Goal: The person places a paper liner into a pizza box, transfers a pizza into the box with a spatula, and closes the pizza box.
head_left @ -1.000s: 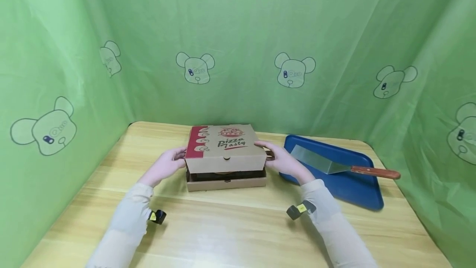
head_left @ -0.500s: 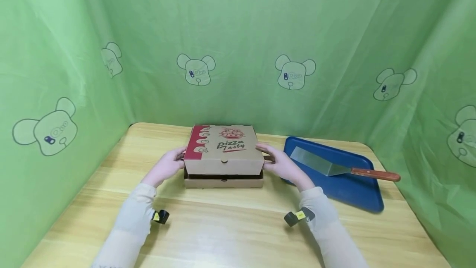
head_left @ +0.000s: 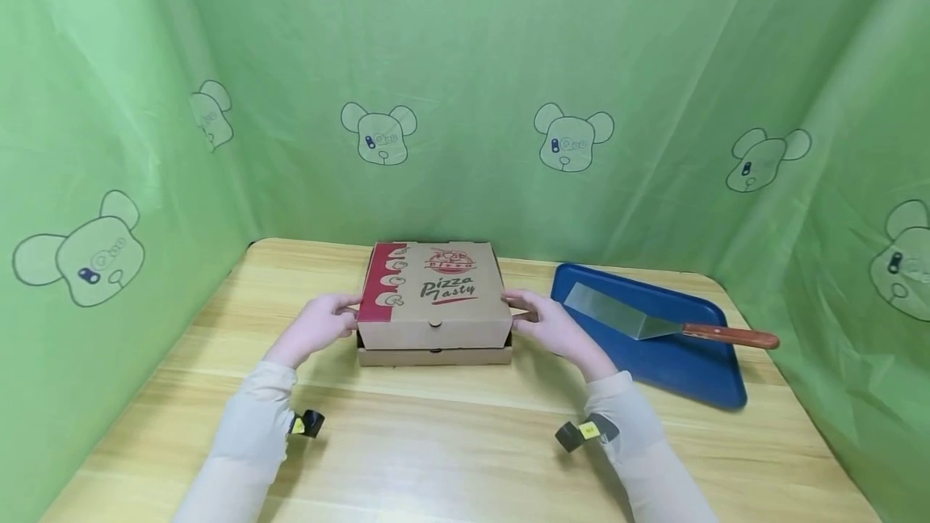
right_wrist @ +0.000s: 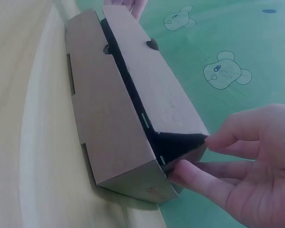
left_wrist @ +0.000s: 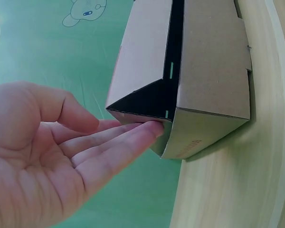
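A cardboard pizza box (head_left: 436, 297) with a red stripe and printed lettering stands on the wooden table, its lid lowered nearly flat. A narrow dark gap shows between lid and base in the left wrist view. At the box's left side my left hand (left_wrist: 61, 152) touches the lid's side flap (left_wrist: 135, 117) with straight fingers, thumb tip apart from the cardboard. My right hand (right_wrist: 256, 161) pinches the right side flap between fingertip at the lid corner and thumb at the flap's lower edge. What lies inside the box is hidden.
To the right lies a blue tray (head_left: 683, 374), with a metal spatula (head_left: 606, 311) across it; the spatula's wooden handle reaches past the tray's rim. A green curtain (head_left: 465, 39) surrounds the table (head_left: 436, 442) at the back and sides.
The lid has come down toward the base, narrowing the front gap from a wide dark opening to a thin line. Both hands have stayed at its sides, moving down with it.
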